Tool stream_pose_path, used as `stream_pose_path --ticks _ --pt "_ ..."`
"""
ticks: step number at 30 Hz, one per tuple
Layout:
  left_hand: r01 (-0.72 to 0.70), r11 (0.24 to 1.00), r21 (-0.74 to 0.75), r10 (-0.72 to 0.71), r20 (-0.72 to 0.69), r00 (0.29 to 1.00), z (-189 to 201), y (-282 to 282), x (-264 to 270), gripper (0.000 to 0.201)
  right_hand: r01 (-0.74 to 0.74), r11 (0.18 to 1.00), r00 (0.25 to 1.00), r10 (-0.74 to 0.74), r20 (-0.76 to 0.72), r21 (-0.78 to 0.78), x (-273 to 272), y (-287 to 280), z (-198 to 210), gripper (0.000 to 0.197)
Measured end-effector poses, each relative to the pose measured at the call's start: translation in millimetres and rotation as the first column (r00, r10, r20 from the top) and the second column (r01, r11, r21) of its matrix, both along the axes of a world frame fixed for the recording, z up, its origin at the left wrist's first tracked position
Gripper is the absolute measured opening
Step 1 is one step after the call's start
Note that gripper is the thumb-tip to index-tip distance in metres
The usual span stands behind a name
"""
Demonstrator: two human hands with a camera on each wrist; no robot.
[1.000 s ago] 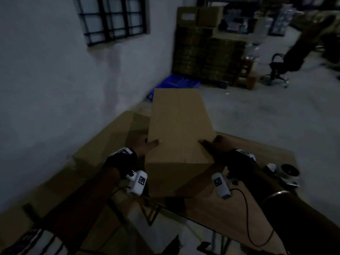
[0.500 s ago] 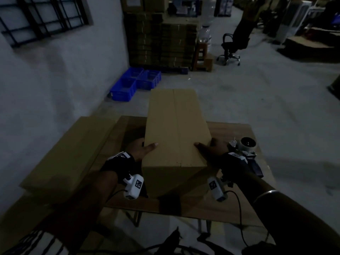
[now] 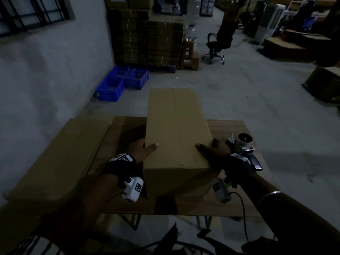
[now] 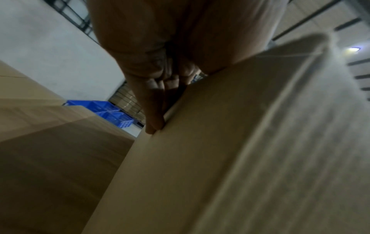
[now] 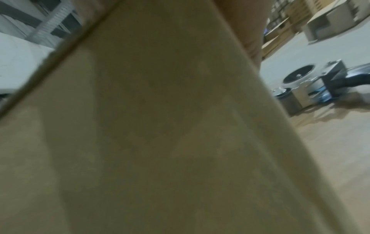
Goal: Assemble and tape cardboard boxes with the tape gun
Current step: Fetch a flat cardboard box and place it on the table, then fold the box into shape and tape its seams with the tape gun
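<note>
At the far left, a stack of flattened cardboard sheets (image 3: 55, 159) is seen lying beside the wooden counter (image 3: 239, 199), level with its top; the sheets also appear in the left wrist view (image 4: 50, 126). Behind them, on the floor by the wall, blue plastic crates (image 3: 117, 83) are set next to one another.

The left hand (image 3: 141, 150) is pressed against the left side of the cardboard box (image 3: 176, 129), its thumb laid over the top edge. In the left wrist view the fingers (image 4: 154, 110) are shown stretched flat along the box wall (image 4: 220, 142). The left grip is therefore released and flat, not clenched.

The box stands upright in the middle of the counter, long and narrow, its far end reaching past the counter's back edge. Its top flaps are folded shut, and a bare seam is seen running down the middle.

The right hand (image 3: 215, 150) is placed against the right side of the box, with the thumb resting on the top face near the corner. Its fingers are hidden behind the box, and the right wrist view is filled by the box wall (image 5: 160, 126), so the state of the right grip cannot be told.

Just to the right of that hand, the tape gun (image 3: 242, 146) lies on the counter, untouched, with its roll at the far end and its dark handle pointing toward the person. It is also visible in the right wrist view (image 5: 312, 85).
</note>
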State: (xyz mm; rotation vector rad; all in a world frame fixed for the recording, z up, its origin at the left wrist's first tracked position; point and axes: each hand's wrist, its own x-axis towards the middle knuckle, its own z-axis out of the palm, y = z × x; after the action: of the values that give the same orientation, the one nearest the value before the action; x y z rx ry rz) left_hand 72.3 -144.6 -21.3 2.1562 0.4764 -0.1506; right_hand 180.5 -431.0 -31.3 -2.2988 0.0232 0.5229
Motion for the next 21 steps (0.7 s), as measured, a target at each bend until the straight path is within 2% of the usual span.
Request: stream_pose_path --ticks 6,8,11,13,15,19,21 --pt "0.064 0.998 0.028 -0.063 -0.038 0.997 6 5 1 0.057 0.012 0.999 1.000 -0.012 -0.012 -0.036 -7 0 3 0.082" --pt "0.069 0.996 0.050 -0.067 -0.025 0.997 11 9 5 0.053 0.015 1.000 0.999 -0.015 -0.028 0.007 -7 -3 4 0.078" --pt "0.019 0.994 0.109 -0.024 0.048 0.999 27 6 15 0.045 0.134 0.981 0.991 -0.132 -0.023 0.138 -4 -21 4 0.065" --pt "-0.001 0.988 0.153 -0.009 0.068 0.998 40 -6 22 0.053 0.237 0.943 0.971 -0.234 -0.041 0.233 4 -40 0 0.056" --pt "0.009 0.983 0.186 -0.029 0.102 0.994 54 -22 31 0.058 0.303 0.916 0.952 -0.302 -0.046 0.265 14 -63 -3 0.050" --pt "0.117 0.953 0.279 -0.155 0.119 0.981 78 -69 51 0.056 0.315 0.930 0.947 -0.320 -0.002 0.190 40 -116 -15 0.036" --pt "0.158 0.944 0.290 -0.195 0.106 0.975 82 -97 62 0.056 0.282 0.957 0.959 -0.282 -0.005 0.067 57 -144 -27 0.040"
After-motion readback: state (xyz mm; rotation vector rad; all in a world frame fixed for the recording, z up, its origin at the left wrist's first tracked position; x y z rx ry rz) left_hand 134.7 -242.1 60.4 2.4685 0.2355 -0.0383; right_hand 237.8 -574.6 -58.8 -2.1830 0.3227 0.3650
